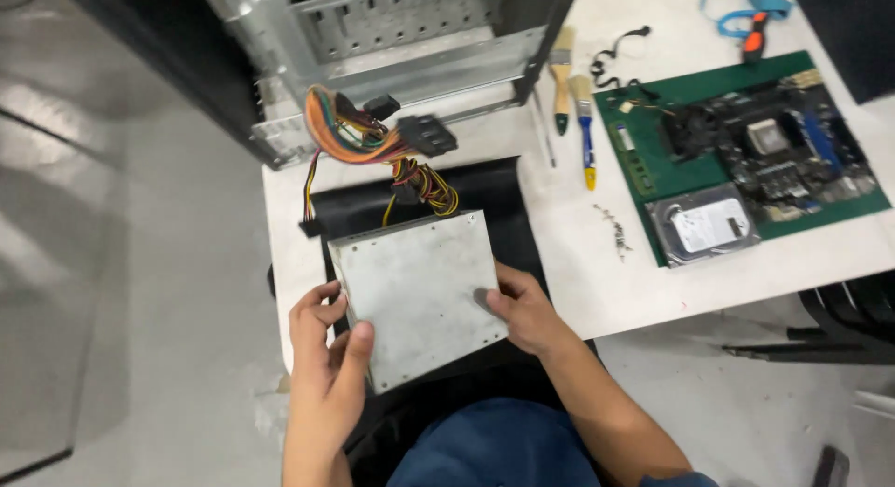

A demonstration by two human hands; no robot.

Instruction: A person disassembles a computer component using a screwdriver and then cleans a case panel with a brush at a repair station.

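A grey metal power supply box [417, 291] is held flat over the near edge of the white table [597, 282]. My left hand [326, 352] grips its near left corner, thumb on top. My right hand [522, 310] holds the right edge, thumb pressed on the top face. A bundle of orange, yellow, red and black cables [373, 142] with black connectors runs from the box's far side toward the open computer case [401, 49]. Under the box lies a black panel [485, 184].
Two paintbrushes [573, 105] lie right of the case. A green mat [653, 170] carries a motherboard [774, 147] and a hard drive [706, 226]. Small screws [615, 231] are scattered near it. A blue strap and an orange-handled tool [753, 35] are at the far right.
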